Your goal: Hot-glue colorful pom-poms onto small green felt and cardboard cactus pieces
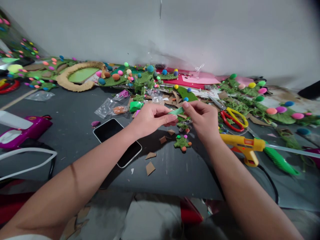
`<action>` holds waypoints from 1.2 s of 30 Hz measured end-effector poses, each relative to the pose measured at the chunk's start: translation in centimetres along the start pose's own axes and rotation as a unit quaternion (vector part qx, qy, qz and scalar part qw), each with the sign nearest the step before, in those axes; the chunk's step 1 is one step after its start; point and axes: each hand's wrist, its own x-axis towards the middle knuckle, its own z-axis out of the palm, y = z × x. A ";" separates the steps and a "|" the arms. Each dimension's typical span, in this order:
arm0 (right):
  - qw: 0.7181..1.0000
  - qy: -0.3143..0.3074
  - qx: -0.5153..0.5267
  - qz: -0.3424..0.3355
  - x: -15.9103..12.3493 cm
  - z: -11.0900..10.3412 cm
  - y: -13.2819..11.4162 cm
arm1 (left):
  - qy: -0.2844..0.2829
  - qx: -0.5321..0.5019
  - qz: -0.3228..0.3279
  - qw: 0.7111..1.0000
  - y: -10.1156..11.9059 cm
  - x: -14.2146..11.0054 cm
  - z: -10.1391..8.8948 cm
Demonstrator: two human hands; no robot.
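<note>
Between both hands, above the table, a small strip of light green material (177,111) is stretched. My left hand (152,118) pinches its left end between thumb and fingers. At the other end, the thumb and fingers of my right hand (202,116) are closed on it. Whether the strip is paper or felt I cannot tell. Just below the hands lies a small green star with coloured pompoms (182,142). A yellow glue gun (246,145) with a clear glue stick rests by my right forearm. Partly under my left forearm is a smartphone (110,128) with a dark screen.
Scissors with red and yellow handles (232,120) lie to the right, above a green-handled tool (280,160). A purple glue gun (30,130) is at the left. Cardboard scraps (150,168) lie in front. A tan ring (75,87) and pompom-covered green pieces (145,78) line the wall.
</note>
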 end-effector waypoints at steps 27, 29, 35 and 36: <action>0.999 -0.032 -0.024 -0.010 -0.3 0.7 -0.2 | -0.021 0.047 -0.015 0.999 -0.4 0.0 -0.3; 0.999 -0.001 -0.024 -0.025 0.0 0.0 0.0 | -0.018 0.042 -0.014 0.999 -0.2 0.0 -0.4; 0.996 -0.074 0.031 -0.029 -0.5 0.6 -0.1 | -0.039 -0.017 0.015 0.999 0.0 0.1 -0.1; 0.995 -0.087 0.030 -0.026 -0.7 1.1 -0.1 | -0.031 -0.016 0.015 0.999 -0.1 0.1 0.0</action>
